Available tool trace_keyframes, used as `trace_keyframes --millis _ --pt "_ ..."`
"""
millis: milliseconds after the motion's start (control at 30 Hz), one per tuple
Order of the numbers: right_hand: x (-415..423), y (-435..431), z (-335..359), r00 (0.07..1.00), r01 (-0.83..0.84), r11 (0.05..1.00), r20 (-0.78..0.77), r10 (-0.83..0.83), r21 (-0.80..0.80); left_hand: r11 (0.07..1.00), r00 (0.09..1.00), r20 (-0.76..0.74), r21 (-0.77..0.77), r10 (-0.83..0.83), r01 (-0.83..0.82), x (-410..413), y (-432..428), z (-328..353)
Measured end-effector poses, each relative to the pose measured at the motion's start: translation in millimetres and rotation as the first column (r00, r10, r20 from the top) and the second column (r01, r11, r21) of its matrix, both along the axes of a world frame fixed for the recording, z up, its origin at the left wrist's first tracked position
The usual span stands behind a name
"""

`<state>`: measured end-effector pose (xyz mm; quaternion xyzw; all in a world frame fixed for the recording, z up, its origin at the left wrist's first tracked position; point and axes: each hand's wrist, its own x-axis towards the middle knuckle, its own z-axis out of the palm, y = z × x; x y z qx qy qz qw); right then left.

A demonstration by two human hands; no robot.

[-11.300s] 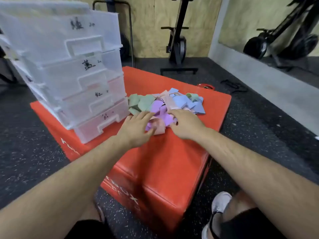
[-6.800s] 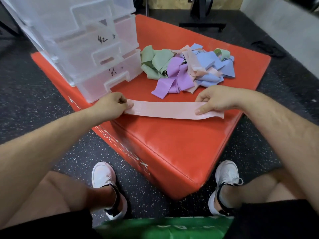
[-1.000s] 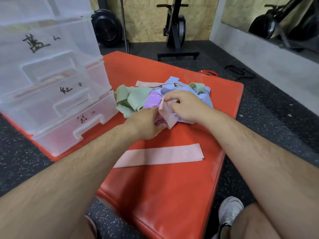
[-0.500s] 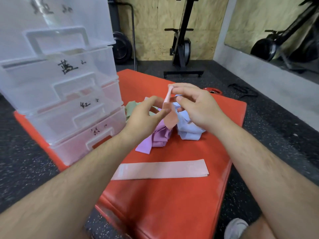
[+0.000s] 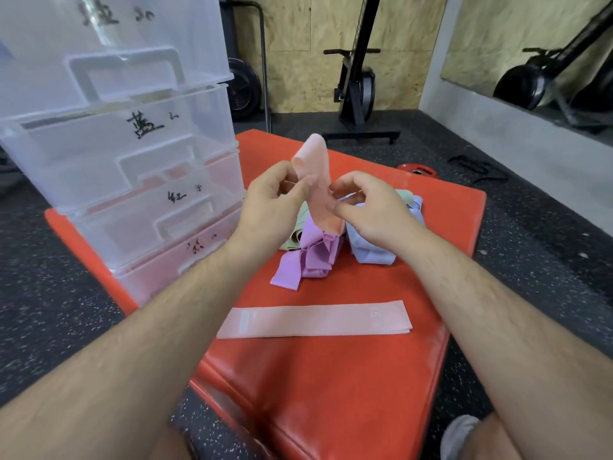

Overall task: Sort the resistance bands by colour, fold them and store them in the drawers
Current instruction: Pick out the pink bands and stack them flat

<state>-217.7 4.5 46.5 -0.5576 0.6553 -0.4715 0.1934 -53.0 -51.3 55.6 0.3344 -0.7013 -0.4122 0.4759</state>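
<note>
Pinching pink elastic resistance band [image 5: 315,180] between left hand [image 5: 272,200] and right hand [image 5: 368,207], raised above mixed band pile [image 5: 315,257]; second flat pink band [image 5: 315,318] on red padded box [image 5: 331,386], beside clear plastic drawers [image 5: 132,161].

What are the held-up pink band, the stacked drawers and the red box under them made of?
The pink band is probably soft elastic fabric, matte: it flops and curls at the top. The drawers look like translucent, slightly glossy plastic: colour shows through their walls. The red box seems padded foam under smooth vinyl, given its sheen and rounded edges; the filling is hidden.
</note>
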Motion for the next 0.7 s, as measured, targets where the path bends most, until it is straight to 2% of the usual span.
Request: trace_keyframes --millis 67,200,267,367,467,567,633,700 --pt "-3.6 -1.5 -2.0 0.998 0.011 1.0 -0.066 -0.009 0.022 1.0 0.999 -0.032 0.004 -0.004 0.004 2.3 0.8 2.9" --pt "-9.9 -7.8 -14.0 0.996 -0.039 0.992 -0.078 0.049 0.123 0.999 0.996 -0.079 -0.029 -0.035 0.033 5.2 3.3 9.7" --pt "-12.3 -11.4 -17.8 0.995 0.002 0.998 -0.101 0.005 0.069 1.0 0.993 -0.116 -0.023 -0.021 0.018 6.5 3.1 11.2" --pt "-11.1 -10.2 -8.8 0.991 0.109 0.989 -0.068 -0.116 -0.099 0.999 0.991 -0.126 0.012 0.049 -0.048 8.4 -1.1 10.2" --pt "-5.5 -3.8 6.2 0.989 0.138 0.96 -0.024 -0.148 -0.242 0.984 0.984 -0.045 0.052 0.174 -0.171 8.6 -9.8 2.8" --pt "-1.6 3.2 18.4 0.982 0.183 0.925 0.013 -0.189 -0.333 0.952 0.954 0.109 0.098 0.28 -0.29 10.6 -17.2 -2.0" --pt "-0.1 7.4 23.3 0.982 0.191 0.922 0.058 -0.182 -0.336 0.954 0.939 0.24 0.109 0.247 -0.279 11.7 -19.1 -4.6" --pt "0.4 10.0 24.9 0.984 0.176 0.929 0.048 -0.17 -0.325 0.98 0.944 0.268 -0.006 0.194 -0.199 11.4 -11.4 -3.0"
